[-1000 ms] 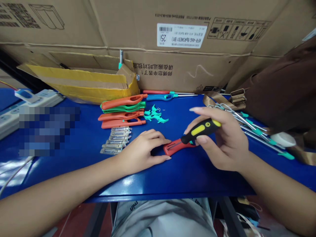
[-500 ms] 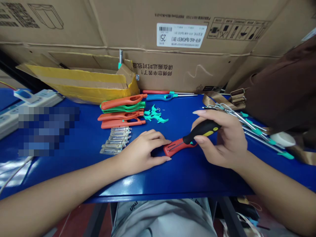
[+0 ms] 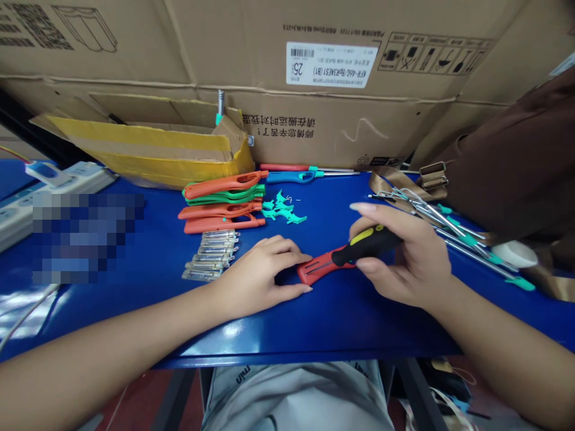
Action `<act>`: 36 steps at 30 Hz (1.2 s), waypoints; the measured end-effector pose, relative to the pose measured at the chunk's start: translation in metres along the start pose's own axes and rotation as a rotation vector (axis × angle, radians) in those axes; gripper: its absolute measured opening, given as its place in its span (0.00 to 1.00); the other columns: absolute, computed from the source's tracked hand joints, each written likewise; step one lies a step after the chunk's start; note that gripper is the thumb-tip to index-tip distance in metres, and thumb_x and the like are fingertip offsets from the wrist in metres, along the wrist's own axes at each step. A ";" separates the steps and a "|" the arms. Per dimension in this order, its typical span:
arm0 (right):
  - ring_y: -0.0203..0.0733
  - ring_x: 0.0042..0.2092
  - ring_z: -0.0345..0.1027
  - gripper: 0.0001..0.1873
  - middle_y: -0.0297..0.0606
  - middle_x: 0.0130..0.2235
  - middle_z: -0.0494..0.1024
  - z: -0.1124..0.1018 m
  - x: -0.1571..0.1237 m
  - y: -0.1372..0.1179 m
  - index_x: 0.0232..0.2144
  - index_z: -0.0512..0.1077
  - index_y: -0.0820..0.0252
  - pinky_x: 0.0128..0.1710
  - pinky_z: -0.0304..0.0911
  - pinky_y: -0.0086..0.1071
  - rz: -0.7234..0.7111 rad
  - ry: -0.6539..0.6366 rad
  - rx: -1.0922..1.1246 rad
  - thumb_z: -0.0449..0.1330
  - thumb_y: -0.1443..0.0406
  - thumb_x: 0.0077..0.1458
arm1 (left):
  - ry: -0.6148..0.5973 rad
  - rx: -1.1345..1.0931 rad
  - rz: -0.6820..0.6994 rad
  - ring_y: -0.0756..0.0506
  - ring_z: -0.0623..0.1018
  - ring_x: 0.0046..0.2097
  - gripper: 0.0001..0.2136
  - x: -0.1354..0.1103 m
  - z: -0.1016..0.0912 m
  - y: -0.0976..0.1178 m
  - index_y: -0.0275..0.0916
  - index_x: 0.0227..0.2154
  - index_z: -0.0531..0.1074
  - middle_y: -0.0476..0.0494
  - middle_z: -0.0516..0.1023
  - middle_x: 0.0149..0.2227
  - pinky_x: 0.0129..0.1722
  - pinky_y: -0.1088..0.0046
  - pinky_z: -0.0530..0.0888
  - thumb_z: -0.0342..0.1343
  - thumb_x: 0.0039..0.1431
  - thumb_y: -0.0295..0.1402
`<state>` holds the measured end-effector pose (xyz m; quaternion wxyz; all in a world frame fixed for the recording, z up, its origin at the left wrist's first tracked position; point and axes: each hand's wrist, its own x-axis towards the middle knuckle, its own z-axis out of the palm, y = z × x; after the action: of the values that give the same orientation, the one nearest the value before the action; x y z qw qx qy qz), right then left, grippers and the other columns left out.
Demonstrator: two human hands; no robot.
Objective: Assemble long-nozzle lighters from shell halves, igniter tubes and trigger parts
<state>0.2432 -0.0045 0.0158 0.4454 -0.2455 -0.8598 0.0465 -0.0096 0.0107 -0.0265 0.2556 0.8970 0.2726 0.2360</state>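
Black screwdriver grip [image 3: 372, 243] with yellow patches; orange-red plastic lighter casing [image 3: 314, 269] on a glossy blue workbench [image 3: 341, 335]

One left hand [image 3: 256, 278], one right hand [image 3: 413, 257], one black-and-yellow screwdriver [image 3: 371, 245], one red casing [image 3: 312, 270], three orange casings [image 3: 222, 224], at least two green casings [image 3: 224, 196], about six metal clips [image 3: 211, 251], one blue long lighter [image 3: 291, 177], one red long lighter [image 3: 283, 167], one power strip [image 3: 58, 182].

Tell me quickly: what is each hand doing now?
Left hand: holding red plastic handle.
Right hand: closed, holding black-and-yellow screwdriver.
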 end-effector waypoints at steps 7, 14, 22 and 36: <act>0.47 0.41 0.79 0.33 0.40 0.48 0.81 0.000 -0.001 -0.003 0.69 0.55 0.47 0.39 0.77 0.42 0.020 -0.002 -0.001 0.57 0.61 0.66 | -0.005 -0.001 -0.003 0.42 0.75 0.46 0.17 0.000 0.000 0.000 0.36 0.50 0.77 0.41 0.78 0.45 0.48 0.62 0.73 0.65 0.61 0.37; 0.49 0.48 0.78 0.31 0.43 0.57 0.77 -0.001 -0.001 -0.003 0.71 0.53 0.51 0.42 0.77 0.44 0.086 -0.028 0.087 0.51 0.63 0.68 | -0.001 0.001 -0.002 0.43 0.75 0.46 0.16 0.001 0.000 0.001 0.38 0.50 0.76 0.41 0.78 0.45 0.49 0.63 0.73 0.65 0.61 0.37; 0.42 0.32 0.75 0.26 0.40 0.45 0.82 -0.001 0.001 -0.006 0.64 0.64 0.50 0.32 0.74 0.38 0.032 0.045 0.012 0.57 0.61 0.66 | -0.010 0.015 -0.011 0.42 0.75 0.47 0.16 0.000 0.000 0.001 0.39 0.51 0.76 0.41 0.78 0.45 0.49 0.62 0.73 0.65 0.61 0.37; 0.48 0.45 0.77 0.27 0.44 0.52 0.79 -0.002 0.001 -0.007 0.69 0.57 0.51 0.43 0.76 0.44 0.137 -0.015 0.090 0.50 0.62 0.69 | -0.009 0.011 -0.009 0.42 0.75 0.46 0.17 0.000 0.000 0.001 0.38 0.51 0.76 0.41 0.78 0.45 0.49 0.61 0.73 0.64 0.62 0.38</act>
<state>0.2421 -0.0108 0.0198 0.4452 -0.2831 -0.8414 0.1170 -0.0092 0.0102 -0.0257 0.2531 0.8982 0.2769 0.2293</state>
